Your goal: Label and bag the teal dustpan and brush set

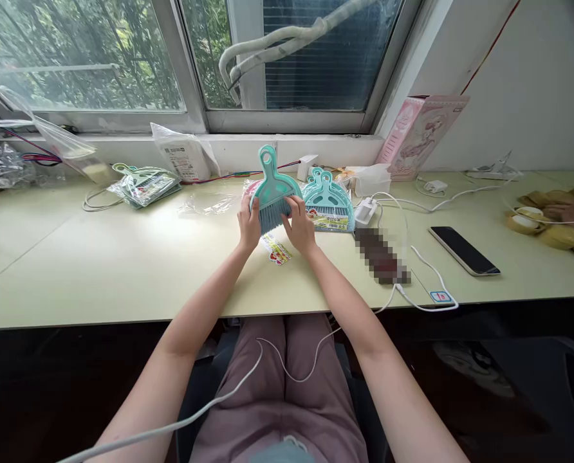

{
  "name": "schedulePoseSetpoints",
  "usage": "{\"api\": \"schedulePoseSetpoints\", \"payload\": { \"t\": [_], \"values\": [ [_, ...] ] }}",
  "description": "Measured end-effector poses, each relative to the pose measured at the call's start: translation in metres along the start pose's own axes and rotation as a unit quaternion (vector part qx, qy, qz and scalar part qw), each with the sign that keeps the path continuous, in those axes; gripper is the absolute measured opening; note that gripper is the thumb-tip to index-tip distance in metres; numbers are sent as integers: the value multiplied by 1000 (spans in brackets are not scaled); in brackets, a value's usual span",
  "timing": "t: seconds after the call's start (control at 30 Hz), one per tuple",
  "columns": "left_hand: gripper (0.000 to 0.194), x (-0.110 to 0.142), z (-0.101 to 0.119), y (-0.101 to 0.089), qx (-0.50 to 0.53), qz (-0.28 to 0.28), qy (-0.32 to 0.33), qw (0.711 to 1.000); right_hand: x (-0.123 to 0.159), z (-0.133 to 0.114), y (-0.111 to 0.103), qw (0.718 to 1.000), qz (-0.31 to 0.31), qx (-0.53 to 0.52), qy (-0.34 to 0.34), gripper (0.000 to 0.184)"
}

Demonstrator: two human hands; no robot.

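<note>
Head view; clock positions taken from the held set, 12 toward the window (296, 64). A turquoise dustpan-and-brush set (273, 186) is held up over the table (123, 276), tilted, handle at 12 o'clock, grey-blue bristles toward 6. Its left edge is gripped at 8 o'clock by the left hand (249, 222), fingers closed on the rim. Its lower right part is gripped at 4 o'clock by the right hand (300, 224), fingers bent, tips pressed to the bristles. A printed card (278, 251) is seen just below at 6 o'clock; contact with the set cannot be told.

A similar set in clear wrap (329, 209) is located just beside, at 3 o'clock; a white charger (365, 211) is noted beyond it. A stack of wrapped sets (147, 186) is placed at 9 o'clock, with clear film (210, 203) lying between. A bagged white packet (185, 159) is leaned against the sill between 9 and 10. A pink box (419, 138) is stood between 2 and 3; a phone (464, 251) is laid flat between 3 and 4.
</note>
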State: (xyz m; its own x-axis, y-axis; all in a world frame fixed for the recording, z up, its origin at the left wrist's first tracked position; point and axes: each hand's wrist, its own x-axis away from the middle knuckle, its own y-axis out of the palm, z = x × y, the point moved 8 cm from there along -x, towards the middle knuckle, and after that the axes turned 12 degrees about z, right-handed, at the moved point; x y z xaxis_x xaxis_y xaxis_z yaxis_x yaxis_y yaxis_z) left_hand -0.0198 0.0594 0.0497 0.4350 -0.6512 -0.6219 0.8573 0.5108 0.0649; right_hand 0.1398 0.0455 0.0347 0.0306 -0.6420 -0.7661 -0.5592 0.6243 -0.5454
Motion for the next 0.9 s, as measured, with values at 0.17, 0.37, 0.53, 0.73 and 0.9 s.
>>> {"api": "schedulePoseSetpoints", "payload": {
  "t": [0.17, 0.37, 0.53, 0.73, 0.9],
  "values": [
    [52, 16, 3, 14, -9, -54, 2, 999, -4, 1, -5, 999, 26, -6, 19, 49],
    [53, 22, 6, 16, -16, -76, 10, 997, -13, 12, -18, 994, 52, -51, 76, 44],
    [50, 32, 11, 28, 33, -153, -18, 987, -14, 20, -37, 985, 80, 21, 152, 55],
    [46, 11, -47, 36, 109, -116, -172, 972, -13, 37, -47, 965, 118, -53, 227, 60],
    [38, -65, -123, -58, 4, 147, -250, 957, -17, 47, -57, 964, 121, -25, 234, 55]
  ]
}}
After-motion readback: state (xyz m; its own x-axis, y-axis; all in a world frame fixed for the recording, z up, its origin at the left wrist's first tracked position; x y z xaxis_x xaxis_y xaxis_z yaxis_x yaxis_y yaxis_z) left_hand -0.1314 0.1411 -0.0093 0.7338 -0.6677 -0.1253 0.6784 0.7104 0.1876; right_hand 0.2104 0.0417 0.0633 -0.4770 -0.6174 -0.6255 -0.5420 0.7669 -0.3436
